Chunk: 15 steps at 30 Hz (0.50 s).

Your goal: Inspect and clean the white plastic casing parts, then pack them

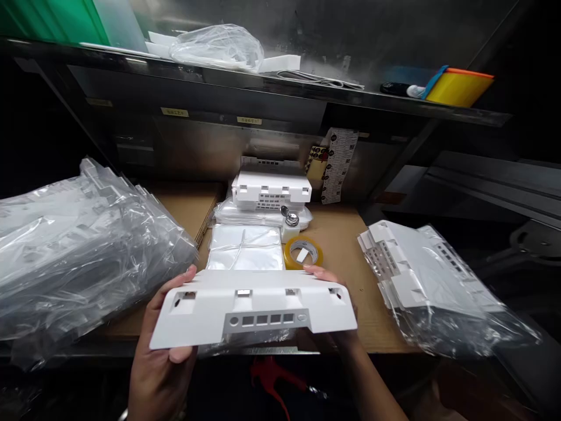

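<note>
A white plastic housing with a grey port panel and several square cutouts is held up in front of me, above the near edge of the bench. My left hand grips its left end, thumb below the front edge and fingers behind. At the right end my right hand holds it, with fingers over the top and the rest mostly hidden behind the housing. Just beyond it lie a stack of clear plastic bags and a roll of yellow tape.
More white housings are stacked at the back, near a small dispenser bottle. Bagged housings lie in a heap at left and a smaller pile at right. A red air gun hangs below the edge. A yellow container stands on the shelf.
</note>
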{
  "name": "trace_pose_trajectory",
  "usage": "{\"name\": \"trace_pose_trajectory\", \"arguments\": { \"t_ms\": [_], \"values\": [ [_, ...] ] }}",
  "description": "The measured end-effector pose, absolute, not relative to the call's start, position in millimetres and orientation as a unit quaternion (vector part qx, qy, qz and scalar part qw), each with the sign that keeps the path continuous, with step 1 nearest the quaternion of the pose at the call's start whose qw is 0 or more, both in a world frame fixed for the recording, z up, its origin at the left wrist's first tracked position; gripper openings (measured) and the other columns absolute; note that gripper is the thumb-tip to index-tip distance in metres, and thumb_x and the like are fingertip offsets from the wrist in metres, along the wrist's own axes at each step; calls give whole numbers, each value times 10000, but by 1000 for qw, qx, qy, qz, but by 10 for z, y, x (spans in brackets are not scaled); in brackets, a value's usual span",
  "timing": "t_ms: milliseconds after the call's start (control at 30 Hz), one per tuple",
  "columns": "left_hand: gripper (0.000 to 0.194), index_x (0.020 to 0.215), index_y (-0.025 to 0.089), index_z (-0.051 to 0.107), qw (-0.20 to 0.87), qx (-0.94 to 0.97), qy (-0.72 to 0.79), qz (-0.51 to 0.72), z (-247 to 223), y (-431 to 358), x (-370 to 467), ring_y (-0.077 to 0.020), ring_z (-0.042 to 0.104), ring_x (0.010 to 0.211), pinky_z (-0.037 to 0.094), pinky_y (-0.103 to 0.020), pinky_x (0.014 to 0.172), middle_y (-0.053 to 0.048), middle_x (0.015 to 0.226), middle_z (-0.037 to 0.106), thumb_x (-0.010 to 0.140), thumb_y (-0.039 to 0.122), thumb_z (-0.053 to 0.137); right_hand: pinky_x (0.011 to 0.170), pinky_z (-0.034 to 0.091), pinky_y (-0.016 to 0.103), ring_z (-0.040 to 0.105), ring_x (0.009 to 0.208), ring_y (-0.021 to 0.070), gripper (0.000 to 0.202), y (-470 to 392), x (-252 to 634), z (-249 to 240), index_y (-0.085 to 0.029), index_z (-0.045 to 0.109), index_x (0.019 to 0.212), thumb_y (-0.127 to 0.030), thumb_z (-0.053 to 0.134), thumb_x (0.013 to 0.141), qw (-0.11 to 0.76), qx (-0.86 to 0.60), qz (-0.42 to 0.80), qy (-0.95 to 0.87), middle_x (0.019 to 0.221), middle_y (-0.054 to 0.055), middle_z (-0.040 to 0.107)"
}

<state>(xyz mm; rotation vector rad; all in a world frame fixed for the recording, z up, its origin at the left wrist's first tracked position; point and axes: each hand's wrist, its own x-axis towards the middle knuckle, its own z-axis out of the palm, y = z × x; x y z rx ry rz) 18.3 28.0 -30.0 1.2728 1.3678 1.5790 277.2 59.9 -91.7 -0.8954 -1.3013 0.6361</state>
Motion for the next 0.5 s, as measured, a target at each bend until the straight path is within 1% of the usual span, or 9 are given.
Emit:
{"name": "trace_pose_trajectory", "arguments": {
  "t_ms": [67, 133, 200, 267, 333, 400, 433, 467, 500],
  "values": [
    [769, 1356, 271, 575, 372, 470, 493, 631, -311, 229, 267, -288, 446, 1457, 419, -252, 1152, -56, 1545, 536, 755, 725, 733, 1003, 568, 460, 692, 1182, 284, 306, 560, 2877, -960, -302, 677, 1190, -347, 745, 895, 662, -393, 285, -571, 1280, 75, 721],
    [787, 1354, 270, 582, 385, 462, 489, 632, -332, 178, 325, -307, 432, 1457, 408, -289, 1160, -57, 1529, 543, 740, 738, 734, 1005, 564, 481, 698, 1162, 290, 317, 517, 2974, -1002, -301, 673, 1197, -356, 744, 894, 654, -399, 265, -585, 1261, 80, 727],
    [801, 1353, 285, 581, 404, 453, 486, 629, -354, 129, 366, -321, 417, 1459, 408, -314, 1154, -51, 1529, 534, 720, 749, 743, 1017, 558, 506, 691, 1171, 306, 387, 473, 3058, -1046, -298, 658, 1225, -350, 776, 860, 641, -405, 247, -604, 1261, 88, 725],
    [778, 1353, 290, 586, 393, 462, 492, 625, -367, 82, 405, -313, 419, 1456, 389, -305, 1158, -50, 1521, 539, 738, 742, 735, 1045, 540, 537, 672, 1210, 326, 432, 433, 3128, -1091, -292, 642, 1244, -372, 787, 846, 631, -403, 259, -610, 1279, 98, 714],
    [770, 1341, 299, 604, 388, 466, 491, 625, -364, 45, 451, -307, 418, 1460, 376, -297, 1164, -44, 1504, 560, 725, 735, 755, 1070, 522, 563, 658, 1239, 335, 383, 404, 3185, -1130, -287, 642, 1231, -415, 742, 883, 630, -401, 286, -601, 1289, 101, 709],
    [788, 1287, 312, 647, 421, 433, 470, 644, -346, 31, 495, -319, 367, 1501, 355, -318, 1194, -32, 1511, 567, 636, 710, 843, 1087, 508, 589, 663, 1238, 332, 301, 382, 3231, -1145, -291, 655, 1199, -429, 680, 933, 637, -396, 295, -592, 1267, 87, 721],
    [826, 1273, 323, 660, 455, 398, 448, 658, -334, 36, 510, -330, 336, 1522, 343, -345, 1214, -23, 1531, 556, 583, 731, 860, 1093, 501, 605, 663, 1238, 332, 275, 371, 3250, -1138, -297, 660, 1191, -423, 663, 947, 644, -389, 286, -594, 1258, 76, 726],
    [861, 1285, 332, 659, 491, 361, 425, 670, -321, 47, 513, -343, 327, 1530, 341, -390, 1226, -23, 1549, 544, 573, 785, 826, 1100, 493, 622, 659, 1246, 334, 260, 357, 3267, -1122, -307, 663, 1196, -408, 651, 957, 650, -378, 267, -602, 1257, 63, 728],
    [890, 1310, 329, 651, 532, 320, 403, 673, -311, 64, 504, -356, 345, 1523, 353, -443, 1225, -37, 1550, 549, 600, 856, 744, 1106, 486, 637, 651, 1258, 336, 258, 341, 3282, -1096, -317, 663, 1214, -387, 640, 967, 655, -363, 240, -617, 1264, 50, 726]
  ]
}}
